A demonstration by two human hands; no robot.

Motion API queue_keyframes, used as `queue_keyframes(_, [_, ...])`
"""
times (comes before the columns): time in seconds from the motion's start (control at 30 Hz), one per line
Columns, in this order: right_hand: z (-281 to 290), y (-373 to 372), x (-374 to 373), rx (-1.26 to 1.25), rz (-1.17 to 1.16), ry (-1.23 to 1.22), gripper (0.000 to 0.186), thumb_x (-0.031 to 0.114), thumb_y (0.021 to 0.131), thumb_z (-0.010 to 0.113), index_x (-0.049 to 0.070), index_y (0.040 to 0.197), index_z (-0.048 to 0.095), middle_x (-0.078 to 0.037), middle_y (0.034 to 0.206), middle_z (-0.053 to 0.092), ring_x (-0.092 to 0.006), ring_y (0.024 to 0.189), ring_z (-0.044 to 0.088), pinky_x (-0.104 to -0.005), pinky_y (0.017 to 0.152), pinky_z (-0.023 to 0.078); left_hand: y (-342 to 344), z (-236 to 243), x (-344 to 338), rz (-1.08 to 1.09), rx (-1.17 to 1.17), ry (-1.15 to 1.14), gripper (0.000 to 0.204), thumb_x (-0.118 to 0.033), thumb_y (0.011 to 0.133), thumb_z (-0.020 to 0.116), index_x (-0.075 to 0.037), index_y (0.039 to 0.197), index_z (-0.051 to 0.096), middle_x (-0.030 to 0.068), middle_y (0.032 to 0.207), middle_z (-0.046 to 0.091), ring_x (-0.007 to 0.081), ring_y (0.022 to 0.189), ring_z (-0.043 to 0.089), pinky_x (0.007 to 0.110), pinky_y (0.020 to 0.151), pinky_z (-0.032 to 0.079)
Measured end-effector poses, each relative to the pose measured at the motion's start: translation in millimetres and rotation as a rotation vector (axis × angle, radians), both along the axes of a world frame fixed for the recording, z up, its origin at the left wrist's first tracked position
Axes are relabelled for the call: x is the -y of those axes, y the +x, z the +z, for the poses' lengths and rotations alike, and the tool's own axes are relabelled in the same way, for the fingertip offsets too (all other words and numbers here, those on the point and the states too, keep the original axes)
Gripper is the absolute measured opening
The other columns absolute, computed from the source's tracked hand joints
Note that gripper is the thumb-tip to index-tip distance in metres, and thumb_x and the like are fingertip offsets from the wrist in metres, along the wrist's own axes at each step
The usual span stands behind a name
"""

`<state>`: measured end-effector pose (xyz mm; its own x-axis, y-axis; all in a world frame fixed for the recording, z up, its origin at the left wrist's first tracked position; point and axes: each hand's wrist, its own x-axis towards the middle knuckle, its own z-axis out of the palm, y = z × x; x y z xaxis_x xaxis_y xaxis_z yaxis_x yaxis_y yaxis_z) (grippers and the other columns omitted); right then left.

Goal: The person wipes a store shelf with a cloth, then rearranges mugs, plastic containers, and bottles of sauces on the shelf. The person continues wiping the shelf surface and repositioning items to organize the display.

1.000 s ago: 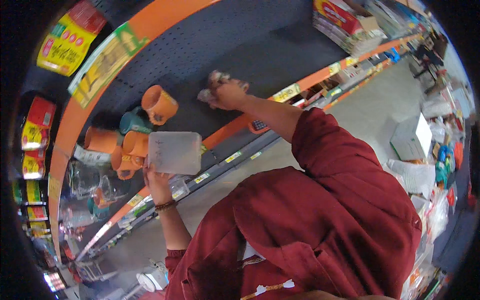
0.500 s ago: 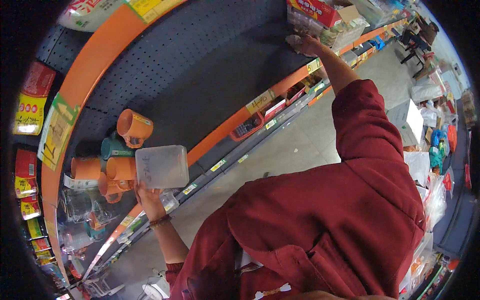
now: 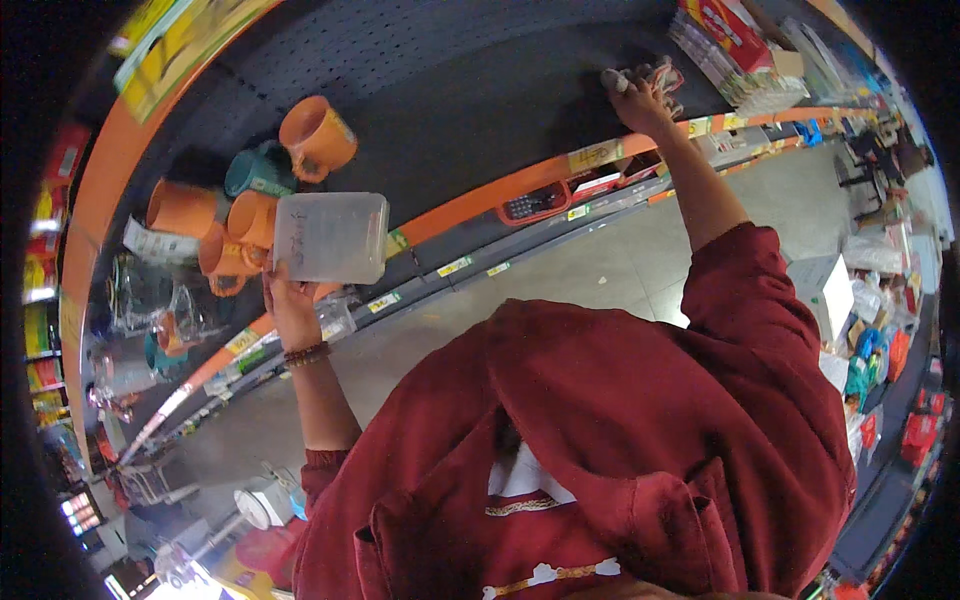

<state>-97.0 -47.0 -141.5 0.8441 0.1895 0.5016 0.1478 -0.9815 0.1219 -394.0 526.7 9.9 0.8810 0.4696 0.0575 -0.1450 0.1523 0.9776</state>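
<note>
My left hand (image 3: pixel 290 300) grips a translucent plastic box (image 3: pixel 332 238) by its lower corner, in front of the shelf. Orange mugs (image 3: pixel 318 138) and a green mug (image 3: pixel 258 170) stand close behind and left of the box. Farther right, my right hand (image 3: pixel 640 102) is closed on a crumpled cloth (image 3: pixel 664 84), resting on the dark shelf board (image 3: pixel 470 130). Part of the cloth is hidden by the fingers.
A red carton (image 3: pixel 725 35) and clear packs stand right of my right hand. An orange price rail (image 3: pixel 490 197) edges the shelf. Below sits a red basket (image 3: pixel 535 203). Clear-wrapped glassware (image 3: pixel 150 295) lies at left. A white box (image 3: pixel 825 295) stands across the aisle.
My right hand has shifted with the cloth along the shelf, away from the red carton. The left hand still holds the box beside the mugs. The whole view has turned.
</note>
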Motion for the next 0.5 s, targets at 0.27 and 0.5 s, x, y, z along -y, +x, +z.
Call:
queue_keyframes(0.27, [64.1,-72.7,-162.5,-0.44,0.155,-0.128,0.049,0.047,0.083,0.043,0.02,0.124,0.045,-0.018,0.137,0.026,-0.0473,0.125,0.022,-0.0678,0.093,0.016,-37.5,10.5,-35.7,0.093,-0.014,-0.144,0.042,-0.025,0.086,0.052,-0.006,0.122,0.041,0.0122,0.116,0.051,0.0256,0.105,0.053,0.038,0.082,0.048])
queue_keyframes(0.5, [61.8,-113.8,-256.7,-0.267,0.321,0.057,0.037,0.039,0.087,0.042,0.019,0.116,0.053,-0.013,0.138,0.029,-0.0445,0.124,0.027,-0.0576,0.099,0.023,-63.0,19.3,-51.9,0.13,-0.059,-0.137,0.044,-0.027,0.087,0.05,-0.007,0.125,0.041,0.0091,0.118,0.051,0.0226,0.107,0.051,0.037,0.082,0.046])
